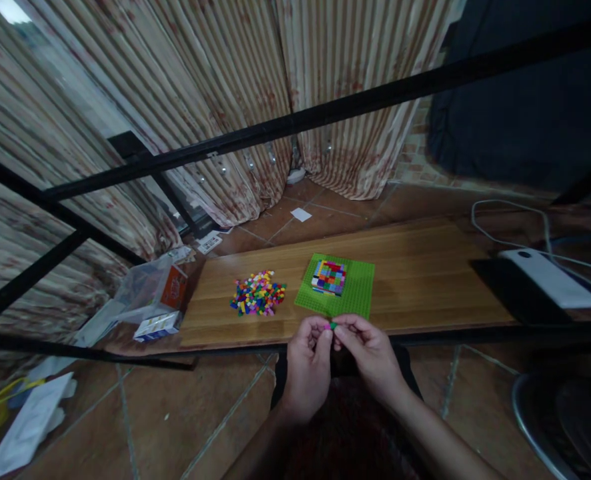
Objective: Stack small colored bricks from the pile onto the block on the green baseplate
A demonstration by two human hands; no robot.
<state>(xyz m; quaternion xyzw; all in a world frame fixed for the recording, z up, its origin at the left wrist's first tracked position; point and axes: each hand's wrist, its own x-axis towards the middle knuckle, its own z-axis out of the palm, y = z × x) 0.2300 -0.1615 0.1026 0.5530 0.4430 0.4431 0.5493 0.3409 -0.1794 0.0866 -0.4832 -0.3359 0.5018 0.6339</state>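
My left hand (309,363) is closed in a pinch on a small pink toy brick (327,327). Right beside it, my right hand (368,353) pinches a small green toy brick (333,326). The two bricks meet between my fingertips; whether they are joined I cannot tell. Just beyond my hands lies a green studded baseplate (359,283), which bears a low block of many-coloured bricks (329,277). To the left, a loose heap of small coloured bricks (258,293) is spread on the wooden board (420,273).
A clear plastic box (143,287) and a small white-and-blue carton (158,327) stand left of the board. On the right lie a white phone-like device (550,277), a black flat item (518,290) and a white cable (508,203). A black metal bar (295,123) crosses beyond the board.
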